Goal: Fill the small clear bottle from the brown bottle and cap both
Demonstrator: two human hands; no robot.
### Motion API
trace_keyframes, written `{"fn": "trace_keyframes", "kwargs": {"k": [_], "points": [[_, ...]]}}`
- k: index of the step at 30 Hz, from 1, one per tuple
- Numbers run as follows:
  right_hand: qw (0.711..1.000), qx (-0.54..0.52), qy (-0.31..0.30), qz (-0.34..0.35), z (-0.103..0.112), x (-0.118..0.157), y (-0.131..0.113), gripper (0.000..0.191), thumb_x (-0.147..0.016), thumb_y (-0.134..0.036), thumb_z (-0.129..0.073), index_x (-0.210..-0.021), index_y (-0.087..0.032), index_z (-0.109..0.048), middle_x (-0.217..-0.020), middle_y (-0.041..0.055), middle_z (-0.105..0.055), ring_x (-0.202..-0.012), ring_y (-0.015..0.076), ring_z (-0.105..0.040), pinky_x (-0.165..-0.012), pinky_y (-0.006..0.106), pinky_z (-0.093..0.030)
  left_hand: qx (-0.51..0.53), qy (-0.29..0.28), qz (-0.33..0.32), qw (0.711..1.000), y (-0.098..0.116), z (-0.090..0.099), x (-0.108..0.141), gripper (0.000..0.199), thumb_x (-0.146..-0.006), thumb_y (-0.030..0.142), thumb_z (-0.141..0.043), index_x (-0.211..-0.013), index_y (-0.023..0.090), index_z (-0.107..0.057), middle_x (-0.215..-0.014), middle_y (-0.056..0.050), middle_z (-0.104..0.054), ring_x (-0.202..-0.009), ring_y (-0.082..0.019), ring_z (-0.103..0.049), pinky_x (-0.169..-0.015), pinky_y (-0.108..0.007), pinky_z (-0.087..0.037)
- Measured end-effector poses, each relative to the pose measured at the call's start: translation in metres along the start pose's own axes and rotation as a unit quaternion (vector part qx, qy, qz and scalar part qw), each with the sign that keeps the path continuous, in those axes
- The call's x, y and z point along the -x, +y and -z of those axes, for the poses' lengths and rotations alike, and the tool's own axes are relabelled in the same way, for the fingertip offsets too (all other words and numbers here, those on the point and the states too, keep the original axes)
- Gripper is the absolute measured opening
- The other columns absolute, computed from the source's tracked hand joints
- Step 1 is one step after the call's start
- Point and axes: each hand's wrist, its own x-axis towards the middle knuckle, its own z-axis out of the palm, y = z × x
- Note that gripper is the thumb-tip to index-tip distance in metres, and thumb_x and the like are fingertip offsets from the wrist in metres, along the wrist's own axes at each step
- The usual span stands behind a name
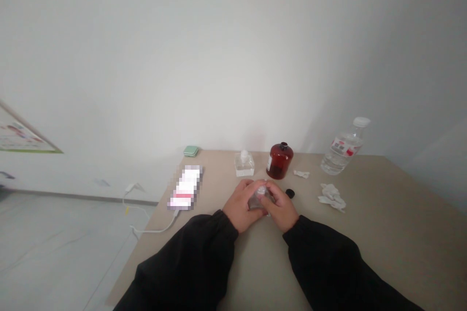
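Observation:
My left hand (pixel 241 206) wraps around a small clear bottle (pixel 256 202) from the left, at the middle of the table. On its other side my right hand (pixel 283 210) closes its fingers at the whitish top of the same bottle. Much of the bottle is hidden by my fingers. Just behind my hands stands a square clear bottle (pixel 244 169) with a white top. A brown-red bottle (pixel 280 160) with an open neck is upright to its right, dark liquid low inside. A black cap (pixel 290 193) lies beside my right hand.
To the right are a crumpled tissue (pixel 332 198), a smaller tissue piece (pixel 301 174) and a large water bottle (pixel 343 148) near the wall. A lit phone (pixel 186 187) with a white cable (pixel 160 230) lies left. A green case (pixel 190 151) sits at the back left corner.

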Motion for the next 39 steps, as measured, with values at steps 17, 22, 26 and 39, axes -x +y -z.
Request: {"fn": "trace_keyframes", "kwargs": {"k": [17,22,26,39], "points": [[1.0,0.021,-0.002,0.019,0.0016,0.0002,-0.0013,0.025,-0.086,-0.033,-0.056,-0.107,-0.022,-0.062,-0.108,0.0083,-0.064,-0.104,0.0262,-0.06,-0.094,0.044,-0.047,0.006,-0.003,-0.009,1.0,-0.0012,0.0002,-0.0003,0.069,-0.072,0.017,-0.075,-0.134,0.028,-0.048,-0.124,-0.007,-0.05,-0.117,-0.025,-0.05,-0.106,-0.043,-0.041],[1.0,0.024,-0.01,0.013,0.0016,-0.001,-0.0067,0.019,-0.086,-0.031,-0.056,-0.102,-0.022,-0.062,-0.102,0.0067,-0.064,-0.098,0.0248,-0.061,-0.092,0.043,-0.048,0.0,-0.002,-0.012,1.0,-0.0022,-0.0004,0.0001,0.072,-0.07,0.015,-0.076,-0.135,0.028,-0.047,-0.123,-0.007,-0.05,-0.116,-0.025,-0.05,-0.106,-0.042,-0.041],[1.0,0.021,-0.003,0.01,0.0016,-0.0005,-0.007,0.02,-0.085,-0.032,-0.058,-0.102,-0.023,-0.062,-0.102,0.0062,-0.064,-0.098,0.0252,-0.061,-0.091,0.043,-0.048,0.001,-0.002,-0.01,1.0,-0.0037,-0.0011,0.0013,0.072,-0.071,0.016,-0.075,-0.136,0.028,-0.046,-0.123,-0.007,-0.049,-0.116,-0.024,-0.051,-0.106,-0.042,-0.042],[0.999,0.027,0.0,0.017,0.0014,-0.0006,-0.0017,0.021,-0.084,-0.03,-0.059,-0.103,-0.022,-0.062,-0.105,0.007,-0.064,-0.099,0.025,-0.06,-0.093,0.044,-0.048,0.002,-0.004,-0.01,1.0,-0.0026,-0.0008,0.0002,0.072,-0.07,0.015,-0.076,-0.135,0.028,-0.047,-0.123,-0.007,-0.05,-0.116,-0.025,-0.05,-0.106,-0.043,-0.041]]}}
